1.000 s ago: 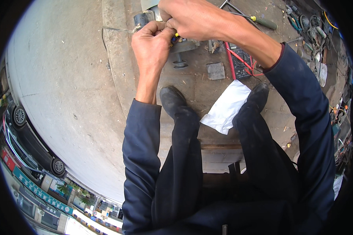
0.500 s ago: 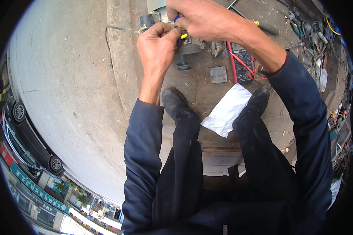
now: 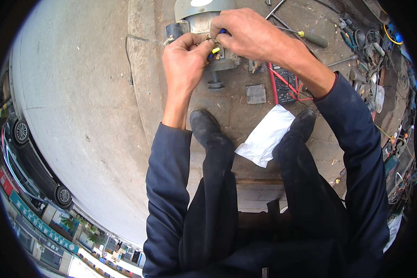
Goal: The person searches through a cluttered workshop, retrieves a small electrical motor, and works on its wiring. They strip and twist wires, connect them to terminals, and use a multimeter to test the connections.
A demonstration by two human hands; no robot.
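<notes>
My left hand (image 3: 186, 58) is pinched over the top of a grey electric motor (image 3: 183, 10), thumb and forefinger closed on what looks like a thin wire. Facing it, my right hand (image 3: 245, 32) has its fingers closed too, with a small blue piece (image 3: 224, 31) showing between them. The fingertips nearly meet, and they hide most of what they grip. A short yellow piece (image 3: 216, 50) sticks out by my left thumb. Left of the hands sits a black cylinder (image 3: 174, 30). The motor's shaft end carries a small pulley (image 3: 215, 85).
A red-framed multimeter (image 3: 285, 83) with red leads lies to the right, near a flat grey block (image 3: 256, 93). White paper (image 3: 266, 134) rests between my feet. A screwdriver (image 3: 314, 38) and metal rods lie farther right, beside piled tools and scrap (image 3: 370, 51). A cable (image 3: 128, 60) trails at left.
My right hand has drawn slightly right, away from the left, opening a small gap between them. The view has shifted, showing more of the motor housing. Both hands stay closed.
</notes>
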